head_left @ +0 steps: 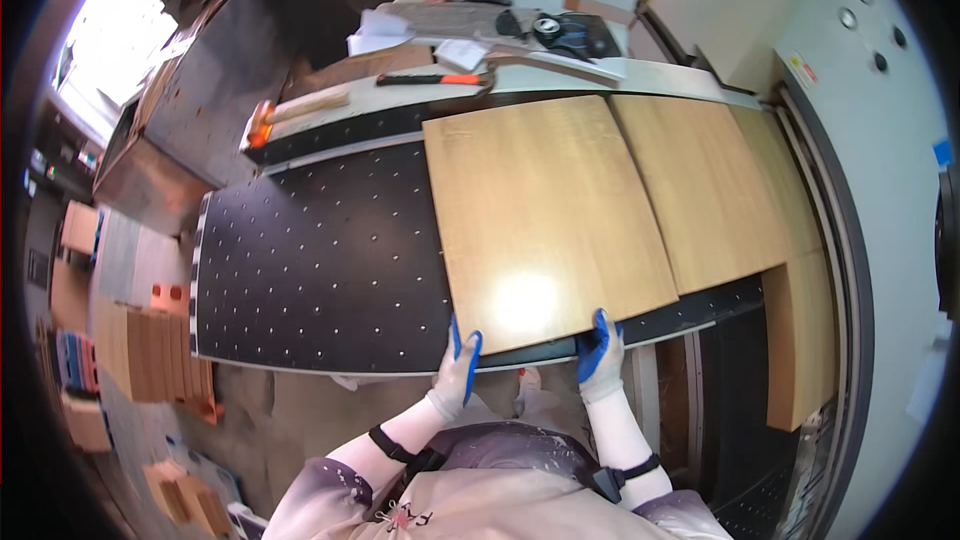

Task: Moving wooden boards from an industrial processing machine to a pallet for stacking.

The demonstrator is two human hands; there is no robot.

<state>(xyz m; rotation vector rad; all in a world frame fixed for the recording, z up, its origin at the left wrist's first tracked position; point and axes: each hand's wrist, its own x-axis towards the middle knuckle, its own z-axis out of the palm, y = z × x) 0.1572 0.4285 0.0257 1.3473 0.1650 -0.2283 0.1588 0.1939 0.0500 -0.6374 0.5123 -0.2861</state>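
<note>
The wood panel (pixel 545 210) lies flat on the black table (pixel 320 260), spanning from near its rear edge to near its front edge, right of the table's middle. The left hand (pixel 457 370), in a white-and-blue glove, is narrowed on the panel's front-left corner; the right hand (pixel 601 360), gloved alike, is narrowed on the panel's front edge. Directly right lies a second panel (pixel 700 180). At the table's right end, a thick wood piece (pixel 800 340) extends forward past the front edge. Behind the rear edge, a ledge carries a hammer (pixel 430 80) and, near the rear-left corner, an orange-headed mallet (pixel 262 125). Left of that corner stands a grey metal box (pixel 215 80); its contents cannot be made out. Beyond the table's left edge, a stack of boards (pixel 145 350) stands low.
</note>
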